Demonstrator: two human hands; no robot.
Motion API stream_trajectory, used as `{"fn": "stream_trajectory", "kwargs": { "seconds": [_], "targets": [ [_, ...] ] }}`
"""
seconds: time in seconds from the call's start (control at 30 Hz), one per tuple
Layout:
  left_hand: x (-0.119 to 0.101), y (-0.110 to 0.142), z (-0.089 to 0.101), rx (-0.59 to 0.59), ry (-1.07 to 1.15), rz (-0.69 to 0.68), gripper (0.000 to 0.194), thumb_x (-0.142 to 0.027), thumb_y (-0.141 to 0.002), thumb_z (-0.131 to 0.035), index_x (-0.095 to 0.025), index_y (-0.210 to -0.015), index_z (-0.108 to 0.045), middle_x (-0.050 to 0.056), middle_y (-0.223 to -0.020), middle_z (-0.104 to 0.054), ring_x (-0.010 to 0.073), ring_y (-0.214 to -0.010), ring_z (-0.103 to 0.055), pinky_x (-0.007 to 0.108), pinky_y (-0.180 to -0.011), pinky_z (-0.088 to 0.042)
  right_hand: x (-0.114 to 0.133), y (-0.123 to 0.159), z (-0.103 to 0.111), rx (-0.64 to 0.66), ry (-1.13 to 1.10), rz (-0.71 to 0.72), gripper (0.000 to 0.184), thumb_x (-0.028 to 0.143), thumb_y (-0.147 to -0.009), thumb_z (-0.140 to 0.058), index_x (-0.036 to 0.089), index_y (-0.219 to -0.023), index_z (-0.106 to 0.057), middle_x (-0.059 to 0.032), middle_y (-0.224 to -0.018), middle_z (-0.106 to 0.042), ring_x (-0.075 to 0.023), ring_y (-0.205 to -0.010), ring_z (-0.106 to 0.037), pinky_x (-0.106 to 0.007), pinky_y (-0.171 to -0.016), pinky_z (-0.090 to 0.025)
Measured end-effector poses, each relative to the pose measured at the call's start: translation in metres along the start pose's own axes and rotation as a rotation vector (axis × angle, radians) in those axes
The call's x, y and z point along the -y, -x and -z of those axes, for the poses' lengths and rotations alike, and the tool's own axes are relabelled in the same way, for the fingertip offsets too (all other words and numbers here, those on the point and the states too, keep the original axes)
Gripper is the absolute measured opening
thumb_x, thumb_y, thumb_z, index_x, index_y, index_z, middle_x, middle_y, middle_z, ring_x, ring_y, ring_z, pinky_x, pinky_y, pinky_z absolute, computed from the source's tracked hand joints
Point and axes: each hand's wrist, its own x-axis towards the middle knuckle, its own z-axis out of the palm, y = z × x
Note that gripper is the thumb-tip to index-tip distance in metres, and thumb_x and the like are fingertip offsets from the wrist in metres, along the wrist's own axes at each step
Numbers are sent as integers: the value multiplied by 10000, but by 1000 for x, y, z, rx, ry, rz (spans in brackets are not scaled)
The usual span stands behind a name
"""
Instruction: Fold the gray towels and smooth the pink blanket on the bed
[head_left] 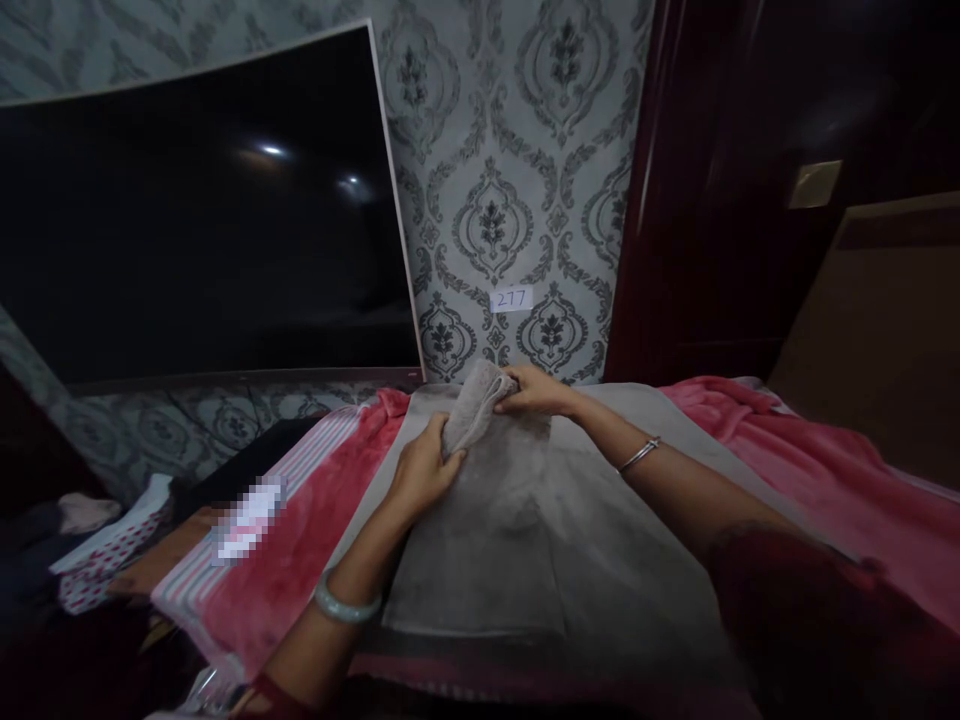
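Observation:
A folded grey towel (477, 405) is held up between both hands, over a larger grey cloth (480, 560) spread flat on the surface. My left hand (426, 465) grips the towel's lower left end, thumb in front. At its upper right end, my right hand (536, 390) pinches the folded layers. The towel is tilted, its right end higher than its left. A pale green bangle (346, 603) circles my left wrist, and a thin silver bracelet (640, 454) sits on my right forearm.
Pink blanket cloth (300, 520) with a striped border lies under the grey cloth, showing left and right. A large television (202, 230) stands behind on the left. A paper marked 277 (511, 298) is on the wall. Cardboard (885, 340) leans at right; folded clothes (112, 550) lie at left.

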Motion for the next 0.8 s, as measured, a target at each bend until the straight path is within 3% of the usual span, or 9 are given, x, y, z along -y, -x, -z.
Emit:
{"fn": "stream_trajectory", "kwargs": {
  "seconds": [0.1, 0.23, 0.33, 0.43, 0.53, 0.6, 0.7, 0.8],
  "targets": [
    [16, 16, 0, -42, 6, 7, 657, -308, -759, -662, -206, -1360, -416, 107, -1261, -618, 298, -1116, -625, 418, -925, -503, 15, 6, 3, -61, 64, -71, 334, 338, -640, -721, 150, -914, -681, 21, -801, -668, -193, -802, -609, -268, -735, -444],
    [52, 62, -4, -67, 65, 75, 831, -372, -704, -730, -226, -1440, -372, 121, -1443, -508, 311, -1283, -530, 446, -1039, -457, 39, 16, 15, -185, 151, -56, 270, 365, -662, -704, 166, -837, -653, 28, -723, -616, -165, -728, -561, -252, -660, -383],
    [72, 96, -14, -52, 188, 229, 737, -428, -664, -740, -202, -1327, -510, 112, -1309, -620, 315, -1188, -593, 453, -995, -487, 56, 23, 26, -245, 204, -44, 264, 384, -678, -696, 166, -815, -637, 16, -719, -607, -168, -714, -554, -263, -646, -370],
    [76, 108, -26, -15, 430, 378, 563, -518, -666, -708, -175, -1106, -634, 82, -1056, -714, 300, -1002, -659, 421, -870, -540, 66, 31, 36, -293, 240, -50, 271, 397, -684, -702, 164, -805, -636, 8, -723, -601, -172, -717, -554, -276, -659, -385],
    [67, 97, -27, -90, 580, 444, 489, -537, -643, -719, -168, -959, -663, 50, -907, -707, 250, -860, -657, 347, -765, -539, 67, 43, 49, -375, 267, -87, 293, 412, -684, -718, 159, -819, -656, 6, -722, -599, -182, -727, -560, -294, -683, -417],
    [58, 82, -17, -198, 595, 438, 458, -518, -613, -749, -172, -899, -655, 13, -801, -662, 189, -732, -615, 281, -664, -506, 65, 56, 62, -474, 280, -129, 327, 437, -681, -739, 157, -836, -671, 2, -726, -600, -197, -745, -571, -316, -703, -445],
    [41, 50, 14, -355, 626, 357, 442, -493, -616, -774, -197, -911, -629, -36, -702, -569, 117, -590, -507, 215, -532, -415, 65, 85, 84, -606, 225, -230, 368, 473, -682, -765, 162, -863, -688, -10, -763, -616, -220, -767, -595, -358, -723, -488],
    [25, 13, 48, -461, 703, 217, 514, -449, -606, -810, -220, -1023, -617, -17, -834, -601, 113, -672, -543, 198, -566, -436, 68, 119, 99, -649, 85, -334, 373, 499, -698, -775, 187, -887, -701, -27, -819, -645, -226, -780, -620, -373, -729, -516]
  ]
}}
